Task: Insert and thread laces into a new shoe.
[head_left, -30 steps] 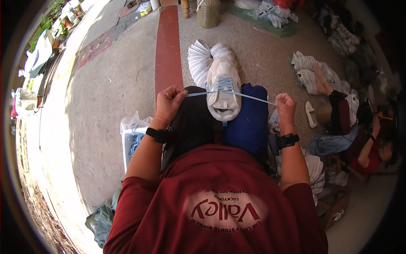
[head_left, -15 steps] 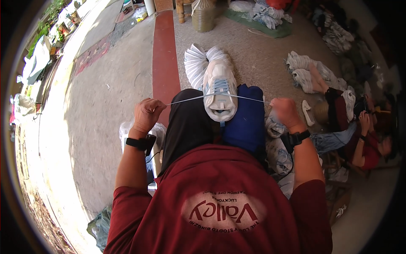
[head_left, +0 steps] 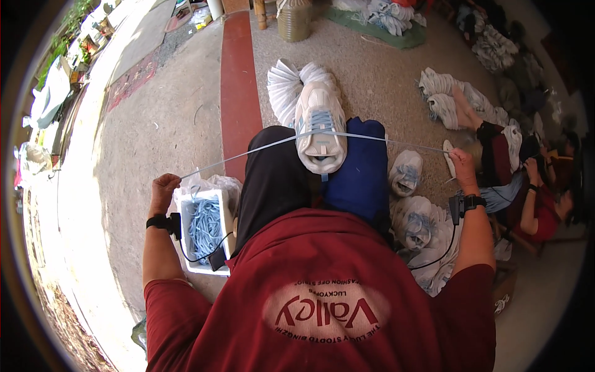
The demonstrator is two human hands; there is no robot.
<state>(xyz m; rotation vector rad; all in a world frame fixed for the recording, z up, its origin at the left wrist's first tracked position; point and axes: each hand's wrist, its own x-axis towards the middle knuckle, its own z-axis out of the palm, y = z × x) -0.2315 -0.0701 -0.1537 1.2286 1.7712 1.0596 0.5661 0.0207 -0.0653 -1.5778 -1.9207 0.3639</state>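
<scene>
A white sneaker (head_left: 322,149) with light blue lacing rests on my lap between my knees, its heel opening toward me. From its upper eyelets a pale blue shoelace (head_left: 248,152) runs out taut to both sides. My left hand (head_left: 165,186), out to the left, is closed on one end of it. Far to the right, my right hand (head_left: 462,167) pinches the other end. Both hands are well away from the shoe. Beyond its toe lies a fanned stack of white shoe pieces (head_left: 284,93).
By my left thigh stands a white box (head_left: 226,263) full of blue laces. Laced white shoes (head_left: 406,173) are heaped by my right leg. A co-worker (head_left: 539,214) sits at the right. A jug (head_left: 294,22) and a green mat (head_left: 406,40) lie farther off.
My hands have spread farther apart, left and right, pulling more lace out of the sneaker. The box of laces, hidden by my left arm before, now shows.
</scene>
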